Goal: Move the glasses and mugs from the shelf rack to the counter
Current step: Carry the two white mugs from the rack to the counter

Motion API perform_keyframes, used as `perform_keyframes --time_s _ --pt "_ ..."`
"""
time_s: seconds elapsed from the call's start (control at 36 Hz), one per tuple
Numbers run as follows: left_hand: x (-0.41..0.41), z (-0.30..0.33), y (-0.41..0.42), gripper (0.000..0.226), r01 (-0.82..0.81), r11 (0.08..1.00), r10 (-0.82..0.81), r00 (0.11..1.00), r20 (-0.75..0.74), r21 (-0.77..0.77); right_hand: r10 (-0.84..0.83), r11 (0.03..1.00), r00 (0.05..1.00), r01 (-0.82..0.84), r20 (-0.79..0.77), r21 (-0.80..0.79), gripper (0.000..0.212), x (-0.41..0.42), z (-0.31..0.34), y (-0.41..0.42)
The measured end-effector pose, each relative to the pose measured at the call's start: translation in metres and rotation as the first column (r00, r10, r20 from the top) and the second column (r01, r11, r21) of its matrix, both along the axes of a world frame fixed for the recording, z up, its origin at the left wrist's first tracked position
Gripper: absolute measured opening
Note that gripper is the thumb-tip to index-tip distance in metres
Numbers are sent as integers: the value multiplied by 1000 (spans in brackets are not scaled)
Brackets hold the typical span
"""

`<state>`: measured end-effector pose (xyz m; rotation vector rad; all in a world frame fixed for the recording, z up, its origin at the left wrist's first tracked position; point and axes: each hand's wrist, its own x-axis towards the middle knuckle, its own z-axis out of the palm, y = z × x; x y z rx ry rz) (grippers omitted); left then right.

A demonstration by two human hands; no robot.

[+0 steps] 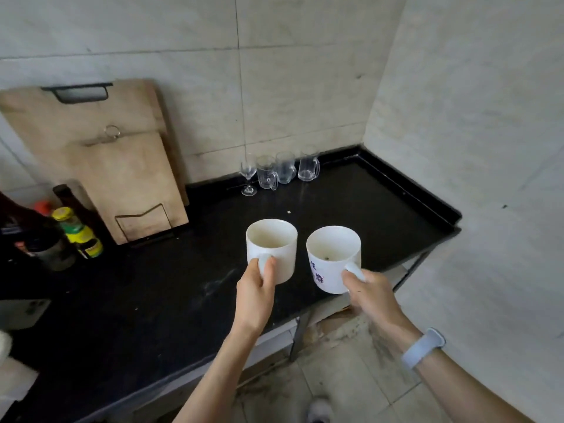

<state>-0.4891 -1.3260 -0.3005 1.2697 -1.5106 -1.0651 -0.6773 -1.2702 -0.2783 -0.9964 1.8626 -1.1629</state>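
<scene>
Two bare forearms reach forward from the bottom edge, side by side. The left hand curls its fingers round the handle of a white mug, held upright. The right hand grips the handle of a second white mug, tilted slightly. A pale blue wristband circles the right wrist.

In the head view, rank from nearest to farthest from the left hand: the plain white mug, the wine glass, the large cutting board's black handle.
From the left hand:
1. plain white mug, gripped by its handle.
2. wine glass, at the back wall.
3. black handle, top of the board, far left.
</scene>
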Motion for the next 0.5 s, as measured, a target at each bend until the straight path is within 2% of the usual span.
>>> perform_keyframes --time_s 0.08,0.28,0.5 --pt "-13 -14 -35 34 -24 999 24 1000 16 31 24 999 999 -25 26 39 34 -14 -13 -41" --pt "-50 -60 -129 38 -149 979 144 989 43 141 75 993 985 -89 157 83 42 -48 -58 -154" --pt "-97 -122 -241 34 -277 916 284 959 19 289 177 967 963 -208 202 144 39 -80 -116 -284"
